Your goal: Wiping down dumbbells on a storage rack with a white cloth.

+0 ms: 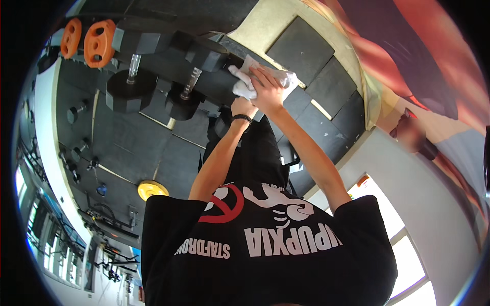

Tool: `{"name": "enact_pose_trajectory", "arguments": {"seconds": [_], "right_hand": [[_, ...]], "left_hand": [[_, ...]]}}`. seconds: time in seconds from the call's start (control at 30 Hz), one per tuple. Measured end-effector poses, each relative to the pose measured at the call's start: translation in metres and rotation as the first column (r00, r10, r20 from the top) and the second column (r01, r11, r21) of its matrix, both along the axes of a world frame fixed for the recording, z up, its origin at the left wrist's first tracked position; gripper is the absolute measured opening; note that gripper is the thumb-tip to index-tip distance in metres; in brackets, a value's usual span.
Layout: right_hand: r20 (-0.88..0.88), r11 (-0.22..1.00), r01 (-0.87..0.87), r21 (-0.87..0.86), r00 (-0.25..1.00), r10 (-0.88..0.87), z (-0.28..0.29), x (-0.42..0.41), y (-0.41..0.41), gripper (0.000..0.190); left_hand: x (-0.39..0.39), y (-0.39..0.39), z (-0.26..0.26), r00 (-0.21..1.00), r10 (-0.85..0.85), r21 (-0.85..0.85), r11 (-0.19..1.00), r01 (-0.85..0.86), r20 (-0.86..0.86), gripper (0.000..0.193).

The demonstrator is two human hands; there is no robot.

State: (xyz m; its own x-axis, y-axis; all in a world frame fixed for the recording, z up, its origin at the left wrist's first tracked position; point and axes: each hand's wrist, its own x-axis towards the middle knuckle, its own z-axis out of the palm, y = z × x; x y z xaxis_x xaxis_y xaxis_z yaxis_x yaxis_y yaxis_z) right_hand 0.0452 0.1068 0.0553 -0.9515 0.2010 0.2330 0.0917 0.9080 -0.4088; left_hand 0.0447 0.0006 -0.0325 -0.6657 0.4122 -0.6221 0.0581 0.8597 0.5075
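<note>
My right hand (pixel 267 90) presses a crumpled white cloth (pixel 243 87) with its fingers spread over it. The cloth covers whatever lies beneath it. Just below, my left hand (pixel 244 108), with a dark beaded bracelet at the wrist, is closed around what looks like a dumbbell handle, mostly hidden by the fingers. A dark dumbbell head (pixel 225 124) shows beside that wrist. To the left are two black dumbbells with chrome handles, the nearer one (pixel 186 97) and a larger one (pixel 131 91).
Orange weight plates (pixel 99 44) stand at the far left. A yellow plate (pixel 153 190) and small dumbbells (pixel 76 111) are on the dark mat floor (pixel 130 134). Black tiles (pixel 302 44) lie beyond my hands. A wall with a large printed picture (pixel 413 65) rises on the right.
</note>
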Motion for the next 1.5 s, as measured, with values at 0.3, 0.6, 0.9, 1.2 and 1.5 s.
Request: {"name": "enact_pose_trajectory", "arguments": {"seconds": [0.3,0.6,0.9,1.2,1.5], "right_hand": [[0.693,0.982,0.101,0.157,0.698,-0.183,-0.007,-0.07,0.003,0.024],[0.3,-0.17,0.259,-0.951,0.905,-0.301,-0.005,0.042,0.047,0.027],[0.08,0.978,0.197,0.063,0.976,-0.201,-0.002,-0.012,-0.008,0.039],[0.713,0.893,0.43,0.133,0.585,-0.388,-0.01,-0.092,-0.003,0.033],[0.161,-0.417,-0.087,-0.905,0.836,-0.524,0.021,0.143,0.086,0.042]], "left_hand": [[0.004,0.003,0.034,0.99,0.104,-0.035,0.994,-0.107,-0.098,0.026],[0.015,-0.006,0.027,0.967,0.212,0.03,0.977,-0.21,-0.138,0.023],[0.014,0.004,0.022,0.963,0.23,0.051,0.973,-0.225,-0.137,0.025],[0.01,-0.017,0.016,0.977,0.184,0.014,0.983,-0.184,-0.106,0.025],[-0.003,-0.02,0.01,0.985,0.063,0.11,0.991,-0.082,0.161,0.035]]}}
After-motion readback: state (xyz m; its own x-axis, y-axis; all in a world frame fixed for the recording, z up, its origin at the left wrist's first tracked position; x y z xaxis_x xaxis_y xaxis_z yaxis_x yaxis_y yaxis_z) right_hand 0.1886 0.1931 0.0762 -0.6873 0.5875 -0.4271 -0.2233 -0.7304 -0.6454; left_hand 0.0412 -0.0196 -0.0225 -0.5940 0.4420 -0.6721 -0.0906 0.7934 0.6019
